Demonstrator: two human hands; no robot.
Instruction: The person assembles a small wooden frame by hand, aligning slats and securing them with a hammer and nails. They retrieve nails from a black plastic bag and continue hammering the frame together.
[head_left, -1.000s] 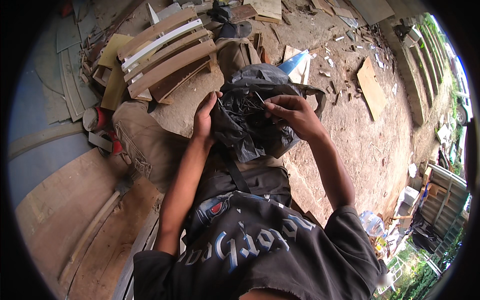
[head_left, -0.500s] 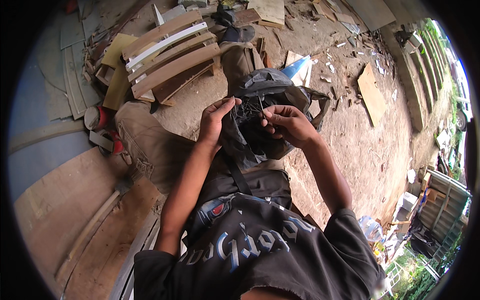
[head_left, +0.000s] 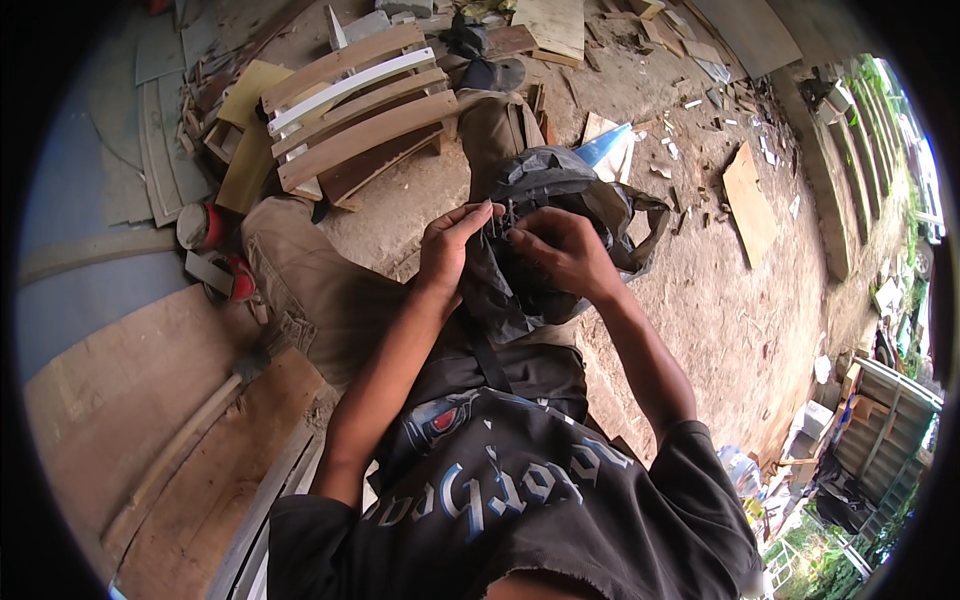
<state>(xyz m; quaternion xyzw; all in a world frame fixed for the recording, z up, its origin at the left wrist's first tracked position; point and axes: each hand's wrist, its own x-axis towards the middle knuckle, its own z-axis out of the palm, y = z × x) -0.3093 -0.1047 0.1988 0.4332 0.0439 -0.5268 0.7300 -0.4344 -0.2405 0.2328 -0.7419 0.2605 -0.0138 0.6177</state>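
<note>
A crumpled black plastic bag (head_left: 545, 170) sits open in my lap, between my legs. Thin dark metal nails (head_left: 507, 215) show in a tangle at its mouth. At the bag's left edge, my left hand (head_left: 450, 245) is closed, thumb and forefinger pinching what look like thin nails. My right hand (head_left: 570, 250) reaches over the bag from the right with its fingers curled together among the nails. Whatever its fingertips grip is too small and shaded to make out.
A slatted wooden piece (head_left: 365, 105) lies ahead on the left, beside wood scraps. Near my left leg are a red-and-white can (head_left: 200, 227) and a long-handled hammer (head_left: 180, 440). A plywood offcut (head_left: 750, 205) and small debris lie on the dirt floor at right.
My right hand has turned knuckles-up and its fingertips have moved toward my left hand; the thin nail seen in it before no longer shows there. The whole view has shifted slightly.
</note>
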